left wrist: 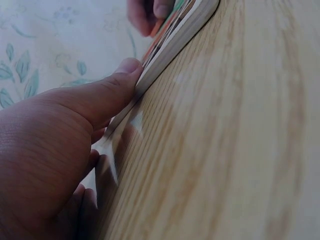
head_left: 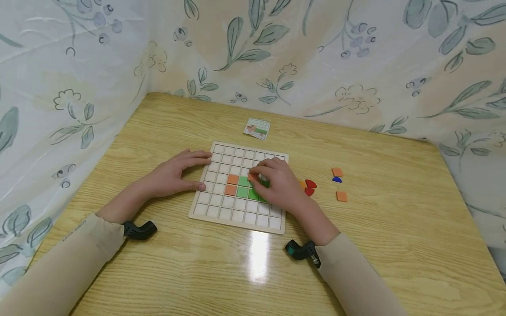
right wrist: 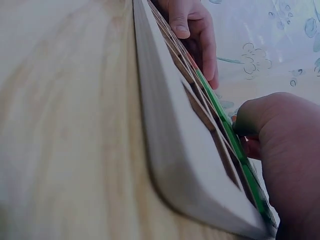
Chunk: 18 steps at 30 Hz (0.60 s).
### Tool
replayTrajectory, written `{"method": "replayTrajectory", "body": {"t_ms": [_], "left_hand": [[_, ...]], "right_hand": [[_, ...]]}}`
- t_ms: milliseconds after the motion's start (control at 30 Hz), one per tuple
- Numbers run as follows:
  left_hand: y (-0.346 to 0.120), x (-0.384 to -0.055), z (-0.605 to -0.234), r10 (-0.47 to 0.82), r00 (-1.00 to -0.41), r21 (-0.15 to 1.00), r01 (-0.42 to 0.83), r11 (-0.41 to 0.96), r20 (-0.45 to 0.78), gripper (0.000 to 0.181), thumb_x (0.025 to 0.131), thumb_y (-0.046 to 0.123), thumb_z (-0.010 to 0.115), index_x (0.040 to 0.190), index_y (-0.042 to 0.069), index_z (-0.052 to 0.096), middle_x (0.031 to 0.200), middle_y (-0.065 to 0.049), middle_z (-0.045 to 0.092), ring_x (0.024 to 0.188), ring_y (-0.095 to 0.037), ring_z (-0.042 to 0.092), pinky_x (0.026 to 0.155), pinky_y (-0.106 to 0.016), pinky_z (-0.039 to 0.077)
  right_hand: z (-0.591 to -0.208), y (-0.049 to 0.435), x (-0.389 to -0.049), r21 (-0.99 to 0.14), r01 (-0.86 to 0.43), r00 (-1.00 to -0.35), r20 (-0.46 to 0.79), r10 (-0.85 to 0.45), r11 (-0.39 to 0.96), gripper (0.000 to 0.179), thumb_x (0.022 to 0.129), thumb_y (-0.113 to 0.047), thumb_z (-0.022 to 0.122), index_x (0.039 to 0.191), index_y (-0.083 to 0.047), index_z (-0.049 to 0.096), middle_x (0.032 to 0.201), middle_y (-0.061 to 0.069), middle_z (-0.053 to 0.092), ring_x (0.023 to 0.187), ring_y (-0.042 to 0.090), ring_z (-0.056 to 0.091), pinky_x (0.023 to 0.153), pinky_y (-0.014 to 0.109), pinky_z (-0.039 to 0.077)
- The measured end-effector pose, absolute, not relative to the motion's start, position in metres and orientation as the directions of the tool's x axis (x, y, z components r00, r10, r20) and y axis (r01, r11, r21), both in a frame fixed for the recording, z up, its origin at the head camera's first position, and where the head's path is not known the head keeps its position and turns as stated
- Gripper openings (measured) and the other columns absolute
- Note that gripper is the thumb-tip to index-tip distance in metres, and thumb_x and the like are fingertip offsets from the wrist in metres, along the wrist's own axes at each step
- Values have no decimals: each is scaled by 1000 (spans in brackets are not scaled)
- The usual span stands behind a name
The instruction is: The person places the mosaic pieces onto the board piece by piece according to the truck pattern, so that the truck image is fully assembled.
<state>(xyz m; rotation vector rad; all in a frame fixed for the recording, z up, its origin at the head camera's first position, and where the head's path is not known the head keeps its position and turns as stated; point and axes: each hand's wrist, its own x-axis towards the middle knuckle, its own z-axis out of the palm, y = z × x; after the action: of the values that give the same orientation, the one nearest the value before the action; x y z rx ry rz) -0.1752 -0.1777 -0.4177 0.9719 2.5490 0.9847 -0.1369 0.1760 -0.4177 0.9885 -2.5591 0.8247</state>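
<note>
A pale wooden grid board [head_left: 225, 213] lies flat on the table, with orange square tiles [head_left: 230, 190] and green tiles [head_left: 242, 192] in its middle cells. My left hand [head_left: 174, 175] rests at the board's left edge, fingers extended; in the left wrist view its thumb touches the board's side. Over the middle of the board, my right hand [head_left: 278, 182] pinches an orange square tile [head_left: 251, 177] between thumb and fingers. That hand hides part of the green tiles below it. In the right wrist view, the held tile is hidden behind the hand.
A small picture card [head_left: 257, 128] lies beyond the board. Right of the board are red quarter-round pieces [head_left: 310, 184], a blue half-round piece [head_left: 337, 180] and two loose orange tiles [head_left: 341, 196]. Leaf-patterned cloth [head_left: 276, 57] hangs behind the wooden table [head_left: 395, 219].
</note>
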Motion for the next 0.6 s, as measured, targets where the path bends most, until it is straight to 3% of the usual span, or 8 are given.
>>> {"method": "replayTrajectory", "body": {"t_ms": [333,600], "left_hand": [[-178,-175,-418,656,-755,665,494,559,9,77,96,43,86,160,13,57,175,-1,39,167,-36,17,136,-55,8],[-178,-175,-418,655,-755,668,494,557,13,76,96,42,86,160,12,57,175,-2,40,166,-36,19,136,-55,9]], "right_hand": [[-419,162,-144,-432,-667,-745,400,-534,607,19,101,-17,78,116,-8,84,107,4,77,98,25,64,89,40,51],[-417,154,-146,-427,-659,-752,383,-536,619,17,102,-17,78,116,-9,84,105,1,76,93,23,60,85,38,49]]}}
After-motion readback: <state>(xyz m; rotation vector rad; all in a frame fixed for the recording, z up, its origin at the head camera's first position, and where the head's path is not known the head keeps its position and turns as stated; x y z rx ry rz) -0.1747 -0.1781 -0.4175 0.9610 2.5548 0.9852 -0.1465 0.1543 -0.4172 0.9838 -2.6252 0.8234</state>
